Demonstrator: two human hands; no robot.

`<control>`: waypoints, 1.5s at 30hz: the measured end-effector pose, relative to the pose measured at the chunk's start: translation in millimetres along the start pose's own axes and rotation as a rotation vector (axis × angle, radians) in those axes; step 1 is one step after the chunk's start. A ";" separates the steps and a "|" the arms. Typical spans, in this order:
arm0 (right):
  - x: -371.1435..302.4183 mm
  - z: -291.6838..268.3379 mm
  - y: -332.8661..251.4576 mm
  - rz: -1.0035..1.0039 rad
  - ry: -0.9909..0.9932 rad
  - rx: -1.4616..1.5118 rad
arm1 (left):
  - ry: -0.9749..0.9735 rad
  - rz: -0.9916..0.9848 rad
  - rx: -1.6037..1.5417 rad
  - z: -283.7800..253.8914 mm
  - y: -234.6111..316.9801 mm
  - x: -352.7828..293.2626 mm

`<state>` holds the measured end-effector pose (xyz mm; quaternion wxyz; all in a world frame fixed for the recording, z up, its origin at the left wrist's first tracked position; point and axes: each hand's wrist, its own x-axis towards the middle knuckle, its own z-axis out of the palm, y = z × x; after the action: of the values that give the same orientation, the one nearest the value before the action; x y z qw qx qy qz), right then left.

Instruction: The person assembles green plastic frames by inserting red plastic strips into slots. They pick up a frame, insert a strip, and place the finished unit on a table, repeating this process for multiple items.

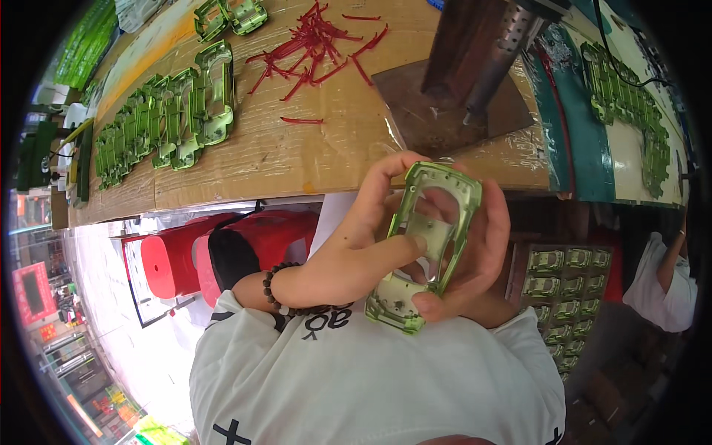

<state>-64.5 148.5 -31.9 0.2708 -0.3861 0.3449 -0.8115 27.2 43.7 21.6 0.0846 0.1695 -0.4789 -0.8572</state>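
Observation:
Both my hands hold a translucent green toy car body shell point(432, 228) in front of my chest, with its hollow inner side facing up. My left hand point(363, 248) grips it from the left, the thumb laid across the pale middle panel and the fingers behind the upper edge. A dark bead bracelet point(271, 288) circles that wrist. On the other side, my right hand point(486, 256) wraps its fingers around the shell's right edge, with its thumb on the lower part. The shell tilts slightly, its upper end leaning right.
Rows of green car shells point(167, 115) lie at the table's left. Thin red plastic strips point(319, 44) are heaped mid-table. A perforated metal barrel point(512, 33) stands above a dark metal plate point(445, 111). More shells fill a tray point(525, 267) at lower right; red stools point(167, 263) stand left.

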 end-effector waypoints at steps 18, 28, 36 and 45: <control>69.2 -28.4 -30.3 0.476 0.125 0.372 | 0.019 0.080 -0.261 10.9 6.1 26.8; 71.3 -45.9 -33.8 0.504 -0.065 0.400 | -0.005 0.117 -0.237 11.4 1.4 26.9; 69.9 -40.6 -41.6 0.522 -0.041 0.561 | -0.068 0.117 -0.423 12.8 5.3 23.5; 74.8 -52.9 -39.7 0.591 -0.145 0.781 | -0.123 0.135 -0.418 13.3 2.2 20.8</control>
<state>-156.0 138.8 7.0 0.6371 -0.1970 0.0897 -0.7398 2.9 46.7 25.6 0.1457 0.0631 -0.3054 -0.9389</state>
